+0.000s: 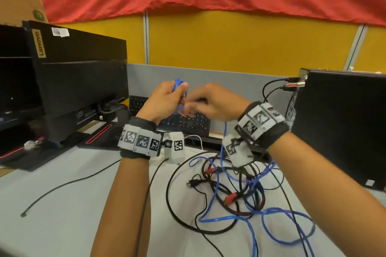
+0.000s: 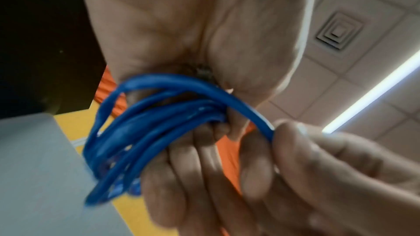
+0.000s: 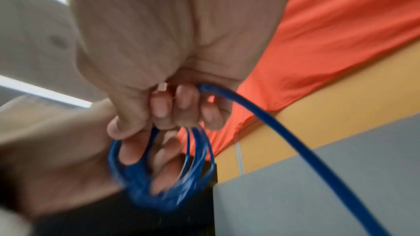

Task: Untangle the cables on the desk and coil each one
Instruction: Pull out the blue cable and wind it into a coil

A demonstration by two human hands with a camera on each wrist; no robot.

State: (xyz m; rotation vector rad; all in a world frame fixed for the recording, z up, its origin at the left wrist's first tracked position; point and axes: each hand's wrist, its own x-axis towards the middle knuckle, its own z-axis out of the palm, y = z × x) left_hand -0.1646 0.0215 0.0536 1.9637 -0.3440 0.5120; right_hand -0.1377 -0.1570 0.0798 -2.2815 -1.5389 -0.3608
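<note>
A: Blue cable [image 1: 224, 218] — where is it?
B: Partly coiled in the left hand [image 1: 161, 102], fingers curled round the loops; the rest trails into the tangle [image 1: 227, 185] on the desk [image 1: 69, 210].
A: Right hand [image 1: 215, 102]?
B: Pinching the strand beside the coil [image 2: 141, 132].

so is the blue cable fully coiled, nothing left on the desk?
No: the blue cable still trails from the right hand into the tangle on the desk.

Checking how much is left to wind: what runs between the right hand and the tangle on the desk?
A free stretch of the blue cable hangs from the right hand down into the tangle; the head view shows it.
</note>
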